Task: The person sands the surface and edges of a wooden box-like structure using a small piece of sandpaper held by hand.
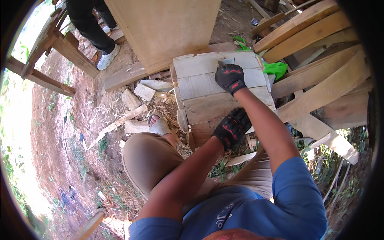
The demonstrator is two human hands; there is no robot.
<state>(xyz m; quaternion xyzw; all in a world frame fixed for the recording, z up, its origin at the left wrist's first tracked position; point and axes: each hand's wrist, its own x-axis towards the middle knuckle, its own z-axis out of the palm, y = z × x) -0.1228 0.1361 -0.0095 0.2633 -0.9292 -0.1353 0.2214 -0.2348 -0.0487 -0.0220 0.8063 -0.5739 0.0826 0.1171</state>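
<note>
In front of me stands a low wooden box (218,86) with a top of several planks, the far ones paler than the near ones. My right hand (230,78), in a black glove with red marks, is closed over the far planks. A small flat grey piece (227,62) sticks out beyond its knuckles; the fingers hide the rest, so I cannot make out its kind. My left hand (231,130), gloved the same way, rests at the box's near right edge. Its fingers bend over that edge, partly out of sight, and whether they grip anything does not show.
Beyond the box rises a large pale wooden panel (164,32). Curved boards (320,68) are stacked at the right, near a bright green bag (276,70). Offcuts (144,92) and shavings litter the ground by my foot. A person's legs (90,28) and a wooden frame (60,52) are far left.
</note>
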